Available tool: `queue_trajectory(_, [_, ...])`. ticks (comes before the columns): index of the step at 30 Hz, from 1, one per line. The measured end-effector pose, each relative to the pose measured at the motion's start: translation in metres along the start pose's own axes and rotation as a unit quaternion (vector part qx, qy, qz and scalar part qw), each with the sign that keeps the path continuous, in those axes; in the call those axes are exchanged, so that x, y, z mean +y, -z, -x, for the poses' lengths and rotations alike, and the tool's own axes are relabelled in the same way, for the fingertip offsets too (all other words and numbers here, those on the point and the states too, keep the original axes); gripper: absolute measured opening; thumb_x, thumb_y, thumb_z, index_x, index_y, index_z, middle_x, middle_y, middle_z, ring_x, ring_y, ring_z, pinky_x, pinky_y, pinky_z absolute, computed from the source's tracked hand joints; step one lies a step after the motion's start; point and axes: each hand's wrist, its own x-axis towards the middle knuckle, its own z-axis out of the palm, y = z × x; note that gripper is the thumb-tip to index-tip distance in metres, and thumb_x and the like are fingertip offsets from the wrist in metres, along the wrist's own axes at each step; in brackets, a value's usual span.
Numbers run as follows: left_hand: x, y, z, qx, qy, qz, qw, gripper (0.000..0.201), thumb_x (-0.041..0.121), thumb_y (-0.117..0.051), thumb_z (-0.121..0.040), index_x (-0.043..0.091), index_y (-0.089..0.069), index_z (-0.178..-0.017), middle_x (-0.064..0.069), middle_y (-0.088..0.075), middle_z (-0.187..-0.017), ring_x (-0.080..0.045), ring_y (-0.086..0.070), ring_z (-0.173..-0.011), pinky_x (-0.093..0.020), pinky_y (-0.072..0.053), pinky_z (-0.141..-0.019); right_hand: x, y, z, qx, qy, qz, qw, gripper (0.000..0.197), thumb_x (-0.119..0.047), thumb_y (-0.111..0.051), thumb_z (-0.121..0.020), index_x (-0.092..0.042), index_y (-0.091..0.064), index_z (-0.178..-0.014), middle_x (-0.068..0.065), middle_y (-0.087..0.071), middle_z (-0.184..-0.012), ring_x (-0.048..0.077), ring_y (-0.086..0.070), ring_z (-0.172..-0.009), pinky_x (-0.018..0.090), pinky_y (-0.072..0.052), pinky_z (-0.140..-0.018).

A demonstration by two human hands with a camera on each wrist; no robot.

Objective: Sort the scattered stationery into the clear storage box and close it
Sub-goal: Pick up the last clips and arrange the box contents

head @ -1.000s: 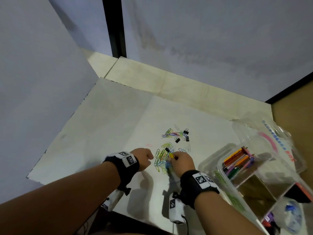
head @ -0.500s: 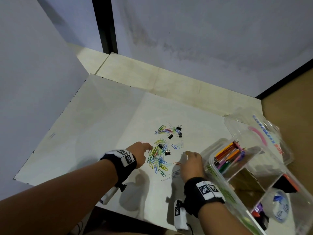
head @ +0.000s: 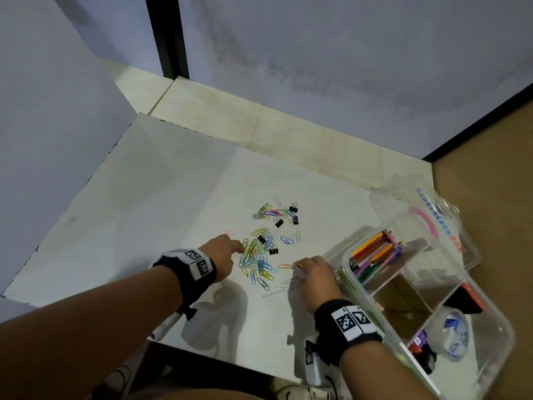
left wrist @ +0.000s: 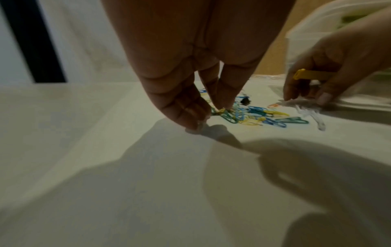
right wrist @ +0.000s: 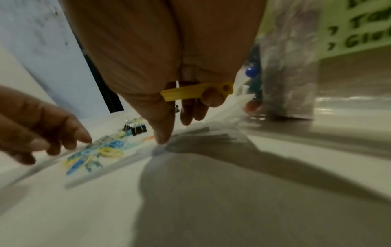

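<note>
A pile of coloured paper clips (head: 258,259) with a few black binder clips (head: 278,222) lies mid-table. My left hand (head: 238,249) reaches to the pile's left edge, and its straight fingertips (left wrist: 220,107) touch the clips. My right hand (head: 302,269) sits between the pile and the clear storage box (head: 487,321), with its thumb tip on the table. It holds a flat yellow plastic strip (right wrist: 196,91) under a curled finger. Several silver clips (head: 285,287) lie just left of it. The box stands open at the right.
The box's lid (head: 432,209) lies behind it. One compartment holds coloured pencils (head: 375,252); another holds a tape roll (head: 450,336). White walls close in the table on the left and behind. The table's front edge (head: 230,362) is near my wrists.
My right hand has left the clip pile and moved right toward the box, keeping the yellow strip. My left hand has stretched its fingers onto the pile's left edge.
</note>
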Motion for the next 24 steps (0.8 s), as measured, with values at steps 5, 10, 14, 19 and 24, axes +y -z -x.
queue_trajectory(5, [0.024, -0.004, 0.010, -0.009, -0.097, -0.071, 0.993, 0.032, 0.023, -0.046, -0.094, 0.025, -0.054, -0.124, 0.000, -0.049, -0.126, -0.020, -0.044, -0.123, -0.034, -0.040, -0.101, 0.004, -0.010, 0.016, 0.013, 0.037, 0.027, 0.999, 0.039, -0.012, -0.047, -0.087, -0.022, -0.058, -0.123, 0.001, -0.055, -0.122, 0.022, -0.047, -0.119, 0.026, -0.036, -0.096])
queue_trajectory(10, [0.067, -0.017, 0.017, -0.062, -0.165, -0.170, 0.970, 0.038, 0.038, -0.052, -0.092, 0.016, -0.052, -0.124, -0.005, -0.048, -0.126, -0.024, -0.046, -0.120, -0.038, -0.042, -0.096, 0.005, -0.009, 0.018, -0.001, 0.037, 0.022, 0.999, 0.032, -0.010, -0.041, -0.091, -0.017, -0.062, -0.114, 0.003, -0.059, -0.117, 0.021, -0.050, -0.114, 0.026, -0.036, -0.093])
queue_trajectory(14, [0.090, -0.032, 0.015, -0.097, -0.152, -0.227, 0.957, 0.042, 0.034, -0.055, -0.092, 0.010, -0.050, -0.126, -0.011, -0.049, -0.127, -0.029, -0.046, -0.121, -0.039, -0.042, -0.093, 0.006, -0.008, 0.016, -0.025, 0.039, 0.036, 0.998, 0.032, -0.011, -0.040, -0.093, -0.016, -0.058, -0.119, 0.005, -0.057, -0.120, 0.023, -0.048, -0.116, 0.029, -0.036, -0.099])
queue_trajectory(19, [0.094, -0.043, 0.014, -0.089, -0.138, -0.248, 0.955, 0.028, 0.008, -0.043, -0.096, 0.003, -0.049, -0.123, -0.017, -0.053, -0.127, -0.032, -0.049, -0.119, -0.039, -0.042, -0.096, 0.016, -0.003, 0.016, -0.018, -0.060, -0.050, 0.997, 0.024, -0.012, -0.041, -0.095, -0.012, -0.055, -0.114, 0.005, -0.054, -0.107, 0.023, -0.053, -0.111, 0.029, -0.040, -0.096])
queue_trajectory(24, [0.093, -0.040, 0.015, -0.097, -0.135, -0.266, 0.949, 0.031, 0.002, -0.041, -0.093, 0.001, -0.050, -0.123, -0.018, -0.053, -0.128, -0.033, -0.051, -0.119, -0.037, -0.044, -0.095, 0.019, 0.004, 0.023, -0.050, -0.075, -0.059, 0.994, 0.031, -0.009, -0.037, -0.095, -0.007, -0.044, -0.125, 0.014, -0.051, -0.124, 0.031, -0.052, -0.115, 0.035, -0.043, -0.093])
